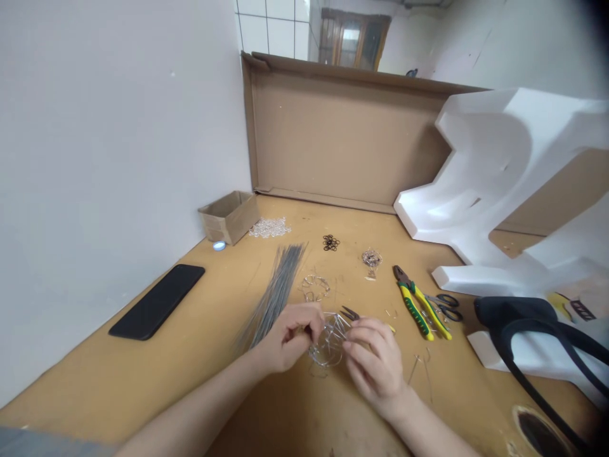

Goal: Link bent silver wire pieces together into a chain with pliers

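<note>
A silvery shape of bent wire (328, 355) with several loops is between my hands. My left hand (291, 336) is closed, thumb and fingers pinching the wire's left side. On the other side, my right hand (375, 358) holds its edge with bent fingertips. Behind the right hand lie small pliers with dark jaws (351, 313); the hand covers most of them. Just beyond is a loose ring of bent wire pieces (316, 287). A bundle of straight grey wires (280, 285) stretches away from behind my left wrist.
To the right lie yellow-green pliers (419, 304), scissors (447, 304) and a black strap (528, 324) near white foam (485, 165). Farther back are black rings (331, 242), a wire heap (372, 258), clear bits (269, 227) and a small cardboard box (228, 222). A phone (158, 301) lies left.
</note>
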A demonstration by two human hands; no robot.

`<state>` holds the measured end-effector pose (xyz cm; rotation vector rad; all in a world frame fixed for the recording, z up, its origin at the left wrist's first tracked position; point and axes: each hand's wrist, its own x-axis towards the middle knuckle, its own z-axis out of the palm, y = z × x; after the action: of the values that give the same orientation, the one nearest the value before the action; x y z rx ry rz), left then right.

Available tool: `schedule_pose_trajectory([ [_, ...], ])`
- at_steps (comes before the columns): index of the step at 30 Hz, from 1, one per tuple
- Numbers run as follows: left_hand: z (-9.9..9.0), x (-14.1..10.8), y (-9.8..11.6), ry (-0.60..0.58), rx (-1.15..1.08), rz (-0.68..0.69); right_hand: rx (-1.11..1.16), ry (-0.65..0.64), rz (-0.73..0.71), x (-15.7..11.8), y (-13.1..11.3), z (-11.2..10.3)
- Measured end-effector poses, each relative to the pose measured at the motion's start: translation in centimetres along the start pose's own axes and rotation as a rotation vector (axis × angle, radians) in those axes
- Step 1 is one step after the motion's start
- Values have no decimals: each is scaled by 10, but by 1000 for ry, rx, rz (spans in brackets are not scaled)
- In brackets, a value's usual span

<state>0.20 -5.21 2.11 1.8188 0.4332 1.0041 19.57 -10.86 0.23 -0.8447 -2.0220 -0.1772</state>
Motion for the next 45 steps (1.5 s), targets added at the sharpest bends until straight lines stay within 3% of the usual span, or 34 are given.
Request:
schedule_pose_trajectory([
  [4,-1,-4,3,-1,196,125,-81,-23,-64,3,-1,-2],
  [11,-4,-6,2,-167,720,346,-146,-105,-79,5,3,-2],
  [16,-3,-3,1,-164,773,388,-127,-132,-54,3,6,-1],
  [20,1,-2,-3,-89,675,413,-73,-140,-6,4,6,-1],
  [23,3,2,-7,-39,490,310,0,-151,87,4,8,2],
  [27,6,9,-14,139,167,-82,58,-223,206,2,11,9],
  [30,7,14,-18,170,-95,-385,74,-255,283,-2,11,16],
  [32,8,15,-18,186,-182,-494,89,-237,340,-4,10,19],
  [37,8,15,-16,249,-207,-558,97,-196,341,-5,9,20],
  [45,10,16,-16,176,-225,-560,200,-206,334,-5,8,19],
])
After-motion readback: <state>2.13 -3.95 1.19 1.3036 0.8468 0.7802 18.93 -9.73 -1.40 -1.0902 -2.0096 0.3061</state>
